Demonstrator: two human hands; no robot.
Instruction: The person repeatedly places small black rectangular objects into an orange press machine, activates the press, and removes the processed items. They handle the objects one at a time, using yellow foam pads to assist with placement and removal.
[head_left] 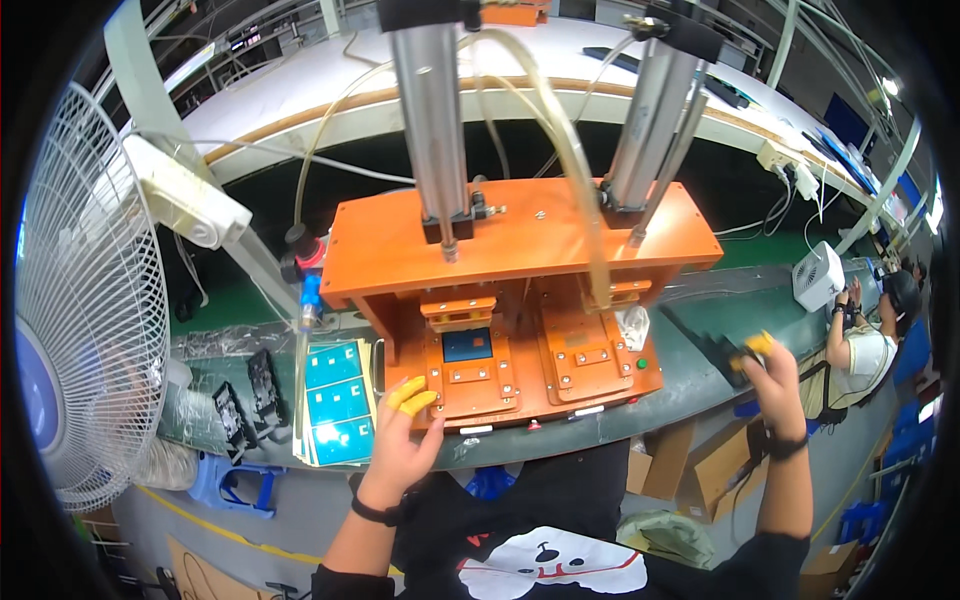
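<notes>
Resting open on the orange press fixture (520, 300), left hand (400, 440) wears yellow finger cots; right hand (775, 385) grasps what looks like a dark part (722, 350) over the counter (700, 345).

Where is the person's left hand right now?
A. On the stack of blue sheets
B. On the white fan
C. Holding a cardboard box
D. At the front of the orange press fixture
D: the left hand, with yellow finger covers, rests against the front edge of the orange press fixture, beside the blue sheets.

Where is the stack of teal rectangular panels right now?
In the head view, the stack of teal rectangular panels lies on the green bench, left of the orange press fixture, beside the left hand.
</notes>
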